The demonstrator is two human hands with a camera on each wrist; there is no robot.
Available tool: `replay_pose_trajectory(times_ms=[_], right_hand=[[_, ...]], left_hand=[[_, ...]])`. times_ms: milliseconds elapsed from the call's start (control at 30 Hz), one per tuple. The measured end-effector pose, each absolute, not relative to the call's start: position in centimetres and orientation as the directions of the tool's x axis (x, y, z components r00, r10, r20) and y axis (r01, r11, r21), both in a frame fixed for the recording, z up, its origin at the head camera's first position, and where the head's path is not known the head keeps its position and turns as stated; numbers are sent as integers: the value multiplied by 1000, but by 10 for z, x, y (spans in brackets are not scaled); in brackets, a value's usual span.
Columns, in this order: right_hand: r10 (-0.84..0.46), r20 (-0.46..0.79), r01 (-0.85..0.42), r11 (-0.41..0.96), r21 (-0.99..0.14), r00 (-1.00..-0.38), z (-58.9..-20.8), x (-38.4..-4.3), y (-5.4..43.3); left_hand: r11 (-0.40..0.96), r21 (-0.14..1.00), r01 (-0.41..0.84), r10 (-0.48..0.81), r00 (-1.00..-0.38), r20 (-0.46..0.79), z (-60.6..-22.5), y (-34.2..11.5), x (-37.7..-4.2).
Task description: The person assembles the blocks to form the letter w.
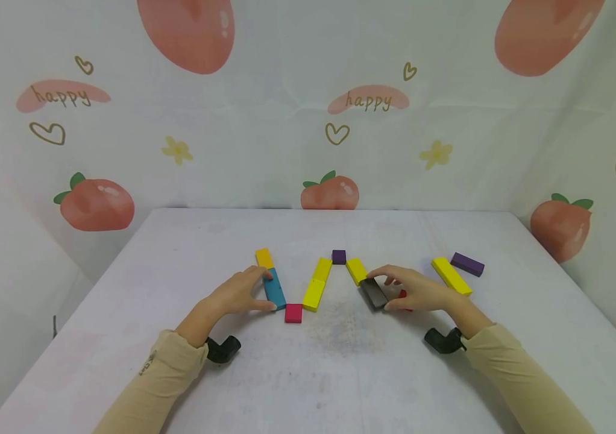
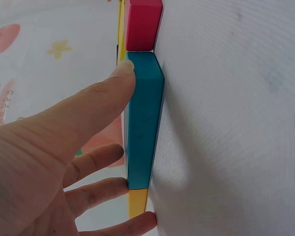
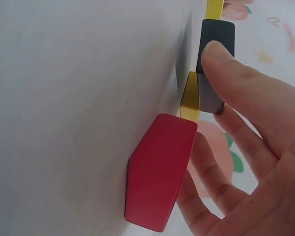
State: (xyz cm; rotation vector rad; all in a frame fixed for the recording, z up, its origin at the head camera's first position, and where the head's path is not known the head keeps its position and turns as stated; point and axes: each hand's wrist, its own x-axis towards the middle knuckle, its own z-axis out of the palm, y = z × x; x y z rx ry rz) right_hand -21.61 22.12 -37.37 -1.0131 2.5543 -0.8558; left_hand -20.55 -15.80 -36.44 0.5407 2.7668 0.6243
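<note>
A zigzag row of coloured blocks lies on the white tabletop. My left hand spans the blue block from its left side. The thumb touches its near end, and the fingertips reach its far end by the orange block. My right hand pinches the black block, thumb at the near end and a finger at the far end. That block's far end meets a short yellow block. Under the right hand lies a red block, partly hidden in the head view.
Between the hands are a small red block, two yellow blocks end to end and a small purple block. Right of the right hand lie a long yellow block and a purple block. A printed cloth hangs behind.
</note>
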Motion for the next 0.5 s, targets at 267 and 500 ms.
replay_pose_trajectory(times_ms=[267, 500], right_hand=[[-680, -32, -540, 609, -581, -732, -376, -217, 218], [-657, -42, -514, 626, -587, -753, -375, -217, 219]], left_hand=[[838, 456, 300, 408, -899, -161, -365, -158, -205], [837, 461, 295, 406, -900, -161, -365, -158, -205]])
